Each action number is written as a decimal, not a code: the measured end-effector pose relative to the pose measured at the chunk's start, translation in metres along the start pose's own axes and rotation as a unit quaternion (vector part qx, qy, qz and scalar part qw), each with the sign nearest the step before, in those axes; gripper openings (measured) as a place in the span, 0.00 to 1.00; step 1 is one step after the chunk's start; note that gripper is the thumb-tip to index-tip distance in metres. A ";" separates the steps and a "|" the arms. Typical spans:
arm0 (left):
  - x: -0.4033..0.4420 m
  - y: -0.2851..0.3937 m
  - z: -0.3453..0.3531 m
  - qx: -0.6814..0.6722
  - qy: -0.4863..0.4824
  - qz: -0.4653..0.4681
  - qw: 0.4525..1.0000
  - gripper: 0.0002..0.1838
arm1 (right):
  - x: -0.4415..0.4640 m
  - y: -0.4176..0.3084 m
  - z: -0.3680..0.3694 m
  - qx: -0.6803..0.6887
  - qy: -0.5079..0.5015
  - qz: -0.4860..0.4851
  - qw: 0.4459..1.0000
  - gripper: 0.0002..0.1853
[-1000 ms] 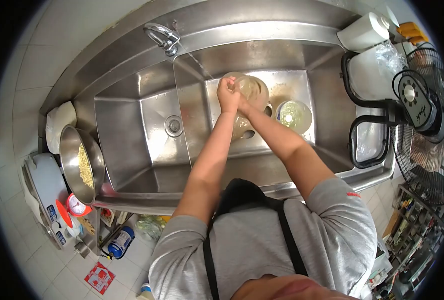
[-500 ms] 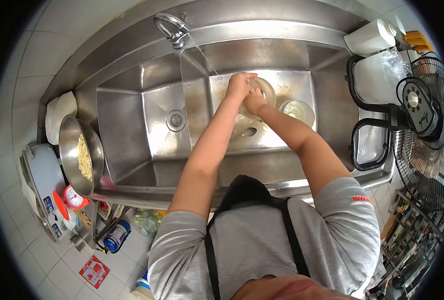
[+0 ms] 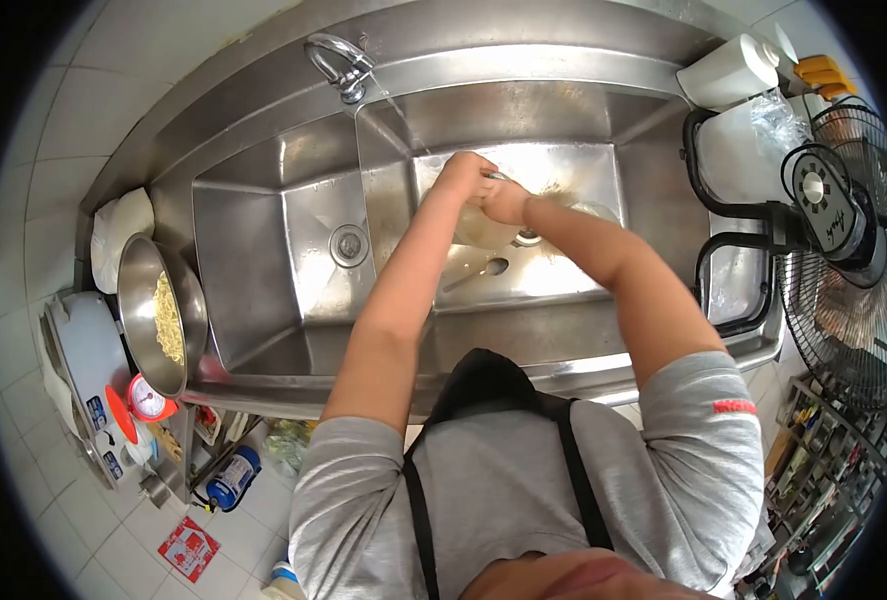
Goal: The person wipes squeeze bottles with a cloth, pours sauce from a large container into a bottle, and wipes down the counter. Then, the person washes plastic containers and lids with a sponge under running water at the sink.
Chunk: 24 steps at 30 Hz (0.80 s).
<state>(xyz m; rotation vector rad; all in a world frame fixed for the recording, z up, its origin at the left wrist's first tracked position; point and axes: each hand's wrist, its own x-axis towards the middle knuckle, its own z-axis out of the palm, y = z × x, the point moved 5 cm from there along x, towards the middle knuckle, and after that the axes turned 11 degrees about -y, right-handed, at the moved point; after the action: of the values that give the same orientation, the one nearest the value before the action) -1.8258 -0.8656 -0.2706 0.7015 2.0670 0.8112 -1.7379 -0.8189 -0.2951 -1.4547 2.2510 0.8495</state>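
Over the right basin of the steel sink (image 3: 524, 330), my left hand (image 3: 467, 178) and my right hand (image 3: 507, 202) come together with fingers curled. A small edge of something shows between them; I cannot make out what they grip. Just below them sits a pale, see-through round container (image 3: 486, 230), partly covered by my hands. A metal spoon (image 3: 495, 267) lies on the basin floor. Behind my right forearm, part of another clear round container (image 3: 594, 211) shows. Water runs from the faucet (image 3: 348, 75) into this basin.
Left of the sink, a steel bowl (image 3: 134, 310) holds pale yellow noodle-like strands (image 3: 168, 320). Nearby are a red kitchen scale (image 3: 148, 398) and a white cloth-like bundle (image 3: 121, 238). A black fan (image 3: 829, 215) and a white jug-like container (image 3: 729, 72) stand at the right.
My hands were apart over the round container's opening. Now they are closed together, slightly lower and left. The container has shifted left and down, and a drain shows beside it.
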 end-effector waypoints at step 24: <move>-0.016 -0.015 -0.031 -0.021 0.124 0.057 0.990 0.15 | 0.004 0.030 -0.007 0.112 0.079 0.044 0.990 0.11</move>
<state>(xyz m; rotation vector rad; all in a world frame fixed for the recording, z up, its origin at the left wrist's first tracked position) -1.8462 -0.8956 -0.2592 0.7329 2.2388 1.0484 -1.7666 -0.8169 -0.2832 -1.3701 2.4507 0.4993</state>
